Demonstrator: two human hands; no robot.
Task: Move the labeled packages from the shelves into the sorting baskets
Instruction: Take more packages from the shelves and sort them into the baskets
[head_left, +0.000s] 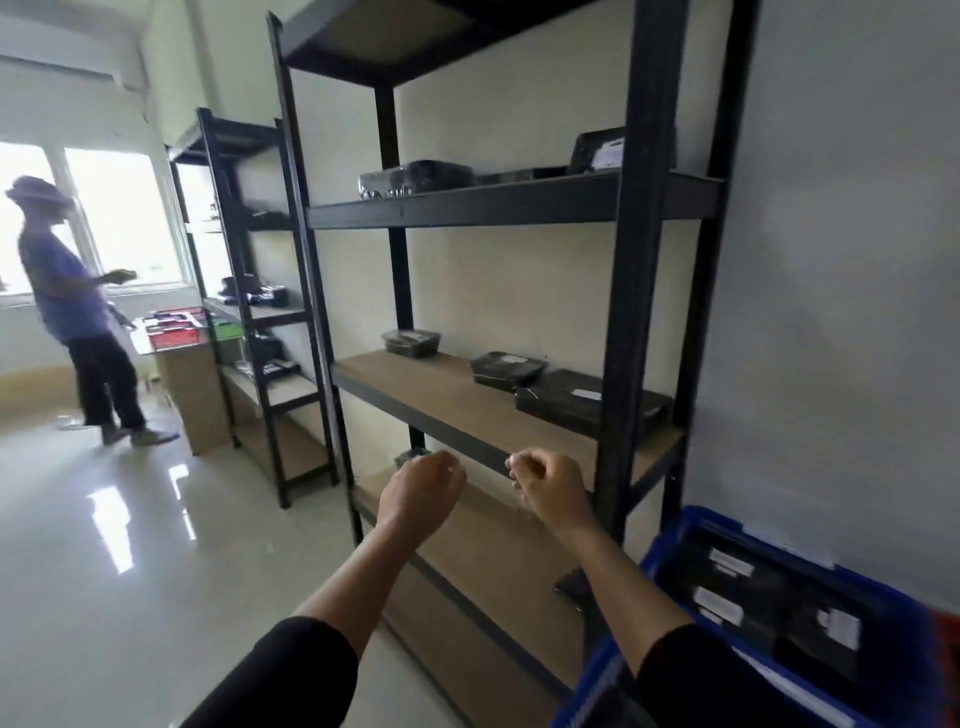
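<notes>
Reaching forward side by side, the left hand and right hand curl loosely, each grip holding nothing. Black labeled packages lie on the black metal shelf with wooden boards; a blue plastic basket sits right.

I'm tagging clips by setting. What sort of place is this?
Probably a small stockroom or parcel-sorting room: black metal racks against the wall hold dark wrapped packages with white labels, and a blue basket at lower right already holds labelled packages.
</notes>
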